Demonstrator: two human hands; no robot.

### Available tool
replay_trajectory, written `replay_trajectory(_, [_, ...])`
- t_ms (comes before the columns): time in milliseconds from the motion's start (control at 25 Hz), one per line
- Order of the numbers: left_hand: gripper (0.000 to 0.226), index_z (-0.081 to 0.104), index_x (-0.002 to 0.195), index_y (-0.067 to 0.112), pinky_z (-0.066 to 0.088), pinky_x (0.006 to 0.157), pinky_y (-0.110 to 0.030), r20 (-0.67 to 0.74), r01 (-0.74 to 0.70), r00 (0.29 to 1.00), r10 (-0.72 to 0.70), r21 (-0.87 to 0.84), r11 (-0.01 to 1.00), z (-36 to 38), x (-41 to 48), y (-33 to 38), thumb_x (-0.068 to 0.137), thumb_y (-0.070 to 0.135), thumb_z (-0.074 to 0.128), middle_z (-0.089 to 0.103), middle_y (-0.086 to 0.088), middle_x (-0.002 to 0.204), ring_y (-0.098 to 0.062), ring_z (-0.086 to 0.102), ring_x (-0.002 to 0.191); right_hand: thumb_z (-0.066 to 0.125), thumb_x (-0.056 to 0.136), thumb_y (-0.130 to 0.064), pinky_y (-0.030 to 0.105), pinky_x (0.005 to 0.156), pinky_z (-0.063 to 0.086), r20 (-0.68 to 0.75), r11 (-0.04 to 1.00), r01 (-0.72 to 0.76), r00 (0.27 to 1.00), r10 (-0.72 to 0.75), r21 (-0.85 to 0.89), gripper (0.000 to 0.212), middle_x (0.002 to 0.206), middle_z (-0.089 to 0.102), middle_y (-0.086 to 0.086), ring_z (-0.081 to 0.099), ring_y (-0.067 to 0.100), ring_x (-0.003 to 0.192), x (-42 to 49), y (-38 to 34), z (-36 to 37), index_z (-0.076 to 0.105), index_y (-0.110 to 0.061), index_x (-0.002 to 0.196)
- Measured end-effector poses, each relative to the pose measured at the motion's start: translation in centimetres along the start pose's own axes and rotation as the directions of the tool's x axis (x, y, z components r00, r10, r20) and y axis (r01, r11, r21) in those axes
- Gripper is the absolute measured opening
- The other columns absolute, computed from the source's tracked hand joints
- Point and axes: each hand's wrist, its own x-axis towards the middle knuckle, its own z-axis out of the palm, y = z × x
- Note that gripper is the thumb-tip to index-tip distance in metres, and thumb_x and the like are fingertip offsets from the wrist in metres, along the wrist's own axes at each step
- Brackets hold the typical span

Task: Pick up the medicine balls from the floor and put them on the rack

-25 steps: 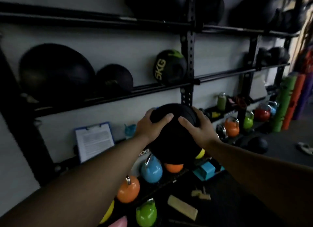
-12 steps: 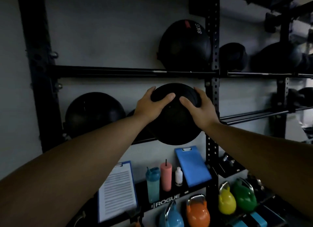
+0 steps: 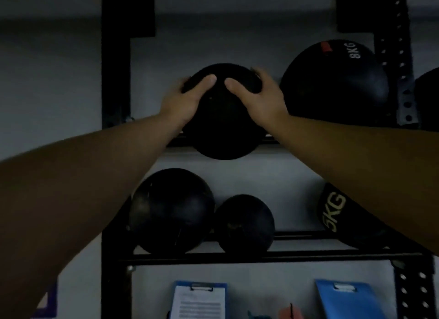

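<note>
A black medicine ball (image 3: pixel 222 128) is held up at the upper shelf of the black wall rack (image 3: pixel 116 81), its underside hanging below the shelf rails. My left hand (image 3: pixel 185 97) grips its left side and my right hand (image 3: pixel 259 97) grips its right side, thumbs on the front. Whether the ball rests on the rails I cannot tell. A large black 8KG ball (image 3: pixel 335 81) sits just to its right on the same shelf.
On the lower shelf rails (image 3: pixel 237 255) sit a big black ball (image 3: pixel 171 211), a smaller black ball (image 3: pixel 244 223) and a 5KG ball (image 3: pixel 332 214) partly behind my right forearm. Two blue clipboards (image 3: pixel 199 299) hang on the wall below. A rack upright (image 3: pixel 392 57) stands at right.
Both hands have raised the ball from the level of the lower shelf up to the upper shelf, left of the 8KG ball. The view has tilted upward.
</note>
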Motion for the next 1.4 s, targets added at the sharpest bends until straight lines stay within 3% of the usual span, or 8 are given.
replay_trajectory(240, [0.062,0.067,0.131,0.026,0.051,0.072,-0.017,-0.054,-0.045,0.997,0.051,0.105,0.993,-5.5,8.4,-2.2,0.081,0.061,0.080,0.066,0.016,0.101,-0.004,0.065,0.092,0.077,0.070,-0.075,0.029,0.106,0.048,-0.015,0.963,0.043,0.999,-0.040,0.266,0.111,0.152,0.052,0.003,0.055,0.015,0.130,7.7,2.0,10.2,0.038,-0.023,0.159])
replay_trajectory(480, [0.090,0.065,0.136,0.017,0.056,0.091,-0.038,0.014,0.229,0.973,-0.230,0.082,0.970,-9.8,17.6,-8.3,0.076,0.084,0.065,0.070,-0.010,0.128,-0.029,0.069,0.107,0.073,0.074,-0.077,0.028,0.090,0.053,-0.184,0.946,0.115,0.981,-0.060,0.303,0.090,0.130,0.059,0.000,0.060,0.014,0.115,14.2,4.1,18.9,0.045,-0.034,0.148])
replay_trajectory(600, [0.066,0.072,0.125,0.024,0.049,0.092,-0.028,-0.176,-0.080,0.975,0.137,0.300,0.951,-11.6,19.9,-11.8,0.089,0.076,0.053,0.070,-0.002,0.126,-0.025,0.066,0.117,0.061,0.086,-0.073,0.017,0.071,0.048,-0.255,0.944,0.302,0.931,-0.262,0.135,0.050,0.095,0.068,-0.008,0.064,0.002,0.087,17.1,3.9,22.5,0.069,-0.027,0.103])
replay_trajectory(720, [0.059,0.070,0.125,0.030,0.045,0.097,-0.023,0.052,-0.475,0.865,0.499,0.409,0.780,-12.4,20.4,-14.0,0.084,0.072,0.061,0.067,0.006,0.125,-0.011,0.062,0.120,0.046,0.099,-0.064,0.030,0.058,0.034,-0.187,0.901,0.351,0.896,-0.402,-0.257,0.052,0.070,0.059,-0.006,0.057,0.013,0.071,20.7,3.1,24.6,0.052,-0.024,0.066])
replay_trajectory(840, [0.094,0.054,0.149,0.026,0.041,0.107,-0.021,0.295,-0.531,0.847,0.442,0.514,0.674,-12.0,21.1,-16.5,0.074,0.081,0.067,0.056,0.007,0.143,-0.005,0.053,0.128,0.038,0.104,-0.058,0.035,0.071,0.034,-0.078,0.734,0.217,0.936,-0.344,-0.643,0.053,0.104,0.070,0.012,0.062,0.033,0.096,24.6,3.8,26.0,0.068,-0.015,0.093])
replay_trajectory(1000, [0.077,0.049,0.156,0.023,0.036,0.101,-0.013,0.270,-0.330,0.933,0.236,0.389,0.860,-11.7,22.9,-19.9,0.091,0.056,0.072,0.054,0.009,0.151,0.001,0.050,0.124,0.034,0.098,-0.073,0.034,0.083,0.043,0.030,0.863,0.134,0.990,-0.137,-0.487,0.069,0.131,0.068,0.007,0.060,0.027,0.108,21.7,8.0,28.0,0.068,-0.021,0.129])
replay_trajectory(1120, [0.073,0.048,0.157,0.030,0.040,0.106,-0.018,0.185,-0.262,0.959,0.213,0.304,0.916,-12.2,23.5,-21.8,0.092,0.054,0.071,0.051,0.006,0.155,-0.006,0.051,0.131,0.028,0.081,-0.093,0.049,0.113,0.037,0.172,0.881,0.276,0.959,-0.225,-0.385,0.093,0.162,0.039,0.002,0.039,0.029,0.143,17.1,9.9,28.8,0.037,-0.040,0.158])
replay_trajectory(1400, [0.037,0.051,0.133,0.042,0.042,0.083,-0.003,0.221,-0.209,0.969,0.113,0.479,0.852,-12.9,18.7,-17.6,0.100,0.058,0.057,0.059,0.022,0.119,0.007,0.059,0.105,0.039,0.090,-0.082,0.058,0.123,0.019,0.332,0.867,0.248,0.938,-0.102,-0.432,0.092,0.174,-0.007,-0.005,0.004,0.035,0.157,12.6,9.0,26.4,-0.005,-0.046,0.163])
